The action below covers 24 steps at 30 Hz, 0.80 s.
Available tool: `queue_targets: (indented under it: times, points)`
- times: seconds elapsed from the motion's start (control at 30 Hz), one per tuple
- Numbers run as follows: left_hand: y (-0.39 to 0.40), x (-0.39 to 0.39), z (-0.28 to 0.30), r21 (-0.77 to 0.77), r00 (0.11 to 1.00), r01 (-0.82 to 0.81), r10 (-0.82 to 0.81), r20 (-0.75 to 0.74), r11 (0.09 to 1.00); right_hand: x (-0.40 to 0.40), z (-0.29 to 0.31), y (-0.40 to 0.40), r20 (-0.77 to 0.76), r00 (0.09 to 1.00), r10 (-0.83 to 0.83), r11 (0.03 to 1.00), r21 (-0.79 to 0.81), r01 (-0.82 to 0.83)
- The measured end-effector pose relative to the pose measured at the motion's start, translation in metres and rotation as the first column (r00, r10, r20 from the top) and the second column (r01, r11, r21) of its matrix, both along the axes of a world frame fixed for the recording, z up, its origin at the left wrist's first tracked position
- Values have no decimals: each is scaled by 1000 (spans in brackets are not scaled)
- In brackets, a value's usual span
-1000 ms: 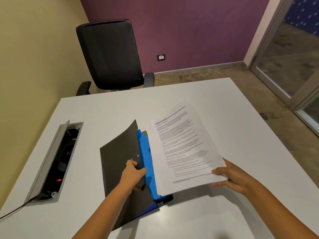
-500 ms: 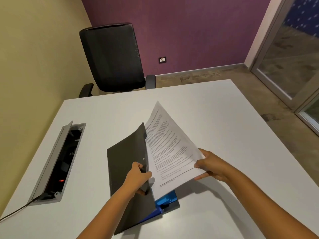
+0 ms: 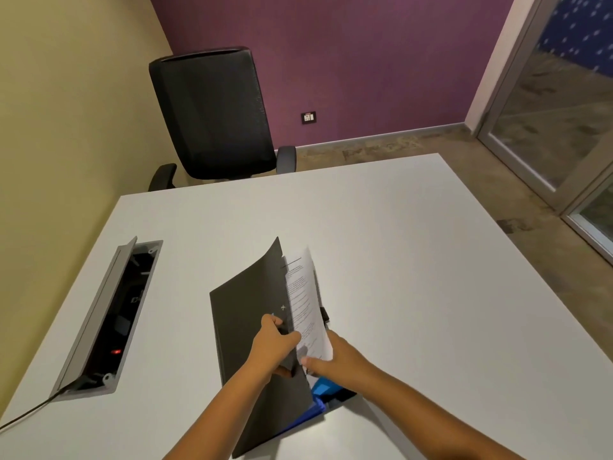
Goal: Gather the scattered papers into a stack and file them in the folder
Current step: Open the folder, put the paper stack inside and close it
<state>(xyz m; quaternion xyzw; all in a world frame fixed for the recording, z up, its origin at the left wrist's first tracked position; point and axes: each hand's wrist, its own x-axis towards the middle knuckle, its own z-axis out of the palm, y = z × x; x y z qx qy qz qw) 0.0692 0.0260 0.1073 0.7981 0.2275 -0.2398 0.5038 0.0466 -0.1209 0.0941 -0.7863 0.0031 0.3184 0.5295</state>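
Observation:
A dark grey folder (image 3: 248,313) with blue inner parts lies on the white table (image 3: 414,260), its front cover lifted steeply. My left hand (image 3: 273,348) grips the cover's right edge and holds it up. The stack of printed papers (image 3: 303,300) stands almost on edge just behind the cover, tilted into the folder's opening. My right hand (image 3: 335,361) holds the stack at its lower near corner. A blue pocket (image 3: 323,390) shows at the folder's near end below the papers; the folder's inside is mostly hidden.
An open grey cable box (image 3: 109,313) is sunk into the table at the left, with a cable leaving its near end. A black office chair (image 3: 212,111) stands at the far edge. Glass doors (image 3: 564,111) are at the right.
The paper stack has swung from lying flat to the right of the folder to nearly upright against the raised cover. My right hand moved left with it, close to my left hand.

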Motion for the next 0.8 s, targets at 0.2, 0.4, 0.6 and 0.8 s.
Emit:
queue_targets:
  times: [0.2, 0.4, 0.6, 0.8]
  points:
    - [2, -5, 6, 0, 999, 1, -1, 38, 1000, 36, 13, -3, -200, 961, -189, 982, -57, 181]
    - [-1, -11, 9, 7, 998, 16, -16, 62, 1000, 58, 30, -1, -163, 982, -93, 990, -121, 73]
    - [-5, -11, 14, -68, 996, -18, 24, 83, 998, 52, 40, 13, -94, 993, 67, 977, -198, -85]
    - [-14, -7, 26, -139, 983, -72, 94, 160, 988, 47, 32, 29, 75, 992, 98, 945, -318, -70]
